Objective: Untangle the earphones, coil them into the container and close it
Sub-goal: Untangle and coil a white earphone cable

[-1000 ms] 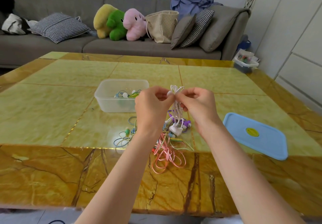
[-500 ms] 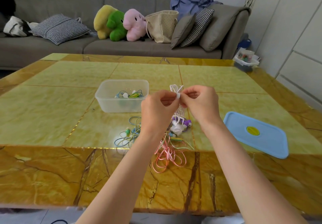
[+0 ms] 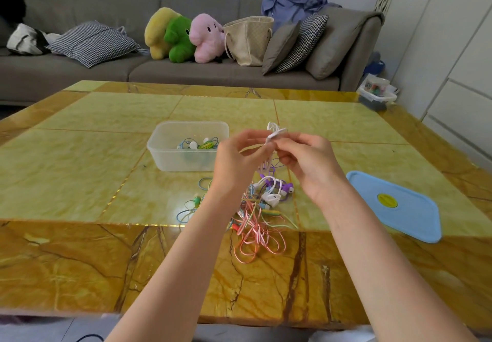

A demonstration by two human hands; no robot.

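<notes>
in the head view, the left hand (image 3: 237, 160) and the right hand (image 3: 308, 163) were raised together above the middle of the yellow marble bench (image 3: 80, 182). both pinched the white earphones (image 3: 274, 132): the right hand's fingers (image 3: 286, 142) were curled round a small looped bundle of white cable, and the left hand's fingers (image 3: 251, 139) closed on the cable just beside it. the white cable hung down between the two hands to a tangled pile of earphones (image 3: 266, 208) that lay on the bench below, with purple and white earbuds at its top, pink cable loops spilling toward the near edge, and blue and green cable to the left.

the clear container (image 3: 186, 144) stood open on the bench, to the left of the hands and behind the pile, with a few coiled blue, green and yellow earphones inside it. the blue lid (image 3: 399, 208) lay flat on the bench well to the right, apart from the container.

behind the bench stood a grey sofa (image 3: 213, 72) with cushions, three plush toys (image 3: 183, 35) and a beige bag (image 3: 249, 39).
</notes>
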